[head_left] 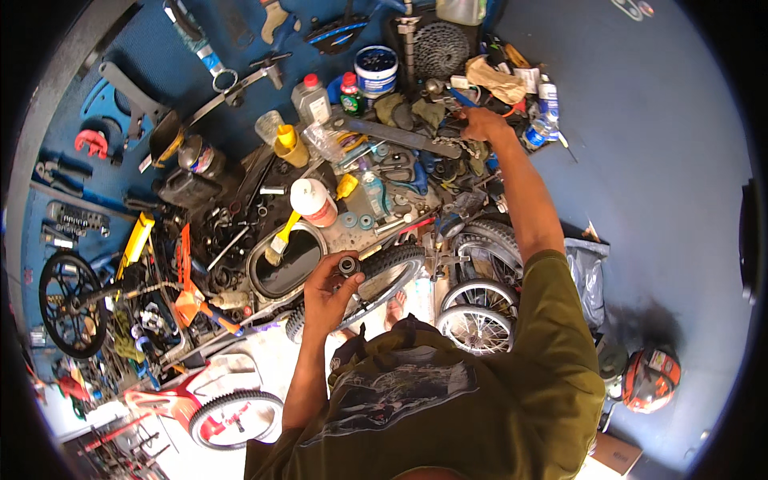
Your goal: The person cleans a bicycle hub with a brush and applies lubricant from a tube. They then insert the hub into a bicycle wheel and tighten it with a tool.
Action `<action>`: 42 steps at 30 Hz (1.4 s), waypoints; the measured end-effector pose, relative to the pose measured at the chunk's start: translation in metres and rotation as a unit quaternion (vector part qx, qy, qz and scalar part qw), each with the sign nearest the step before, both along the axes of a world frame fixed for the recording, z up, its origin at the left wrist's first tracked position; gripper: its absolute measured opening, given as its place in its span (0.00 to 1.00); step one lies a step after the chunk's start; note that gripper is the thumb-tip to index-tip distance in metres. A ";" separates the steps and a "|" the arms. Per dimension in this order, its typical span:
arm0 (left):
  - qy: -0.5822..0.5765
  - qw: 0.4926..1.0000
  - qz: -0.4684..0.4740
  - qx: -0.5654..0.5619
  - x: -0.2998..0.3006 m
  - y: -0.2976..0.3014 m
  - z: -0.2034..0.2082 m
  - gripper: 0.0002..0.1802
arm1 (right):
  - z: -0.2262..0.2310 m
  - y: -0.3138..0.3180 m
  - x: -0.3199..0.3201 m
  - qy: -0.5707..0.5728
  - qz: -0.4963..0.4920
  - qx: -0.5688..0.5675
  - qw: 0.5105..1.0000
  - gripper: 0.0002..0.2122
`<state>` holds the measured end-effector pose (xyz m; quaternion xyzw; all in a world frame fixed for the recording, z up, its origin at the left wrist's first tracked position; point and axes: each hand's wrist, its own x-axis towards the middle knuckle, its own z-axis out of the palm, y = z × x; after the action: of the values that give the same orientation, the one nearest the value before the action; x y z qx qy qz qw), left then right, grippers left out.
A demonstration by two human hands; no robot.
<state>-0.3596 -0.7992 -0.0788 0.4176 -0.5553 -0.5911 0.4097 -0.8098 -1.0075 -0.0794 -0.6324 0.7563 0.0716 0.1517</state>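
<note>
My left hand (324, 296) is closed round a small dark cylindrical metal part (347, 266), with its round end facing up. It hangs beside a black basin of dark liquid (292, 268), where a yellow-handled paintbrush (282, 240) leans on the rim. My right hand (484, 126) is stretched to the far right end of the cluttered bench. Its fingers reach down into a heap of tools and rags, close to a blue-handled tool (462, 98). The fingertips are partly hidden, so whether they grip something cannot be made out.
A white bottle (314, 202) stands behind the basin, and a long flat metal bar (400, 136) lies across the clutter. Bicycle wheels (476, 324) lean below the bench on the right. A tyred wheel (384, 276) stands against the front edge. Tools hang on the blue wall (240, 48).
</note>
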 end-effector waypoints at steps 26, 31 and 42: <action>-0.080 0.996 0.025 0.030 -0.015 0.000 -0.059 0.19 | -0.014 0.128 0.005 -0.393 -0.173 -0.370 0.824 0.15; -0.122 0.992 0.012 -0.011 -0.018 0.002 -0.063 0.21 | 0.024 0.166 0.056 -0.672 -0.144 -0.318 0.653 0.12; -0.195 0.980 -0.022 -0.034 -0.012 0.017 -0.064 0.23 | -0.017 0.207 0.106 -0.724 -0.064 -0.152 0.669 0.07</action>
<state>-0.3717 -0.7825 -0.1429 0.4982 -0.6537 -0.4879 0.2940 -0.7039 -0.8009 -0.0960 -0.4495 0.4479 -0.5352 0.5575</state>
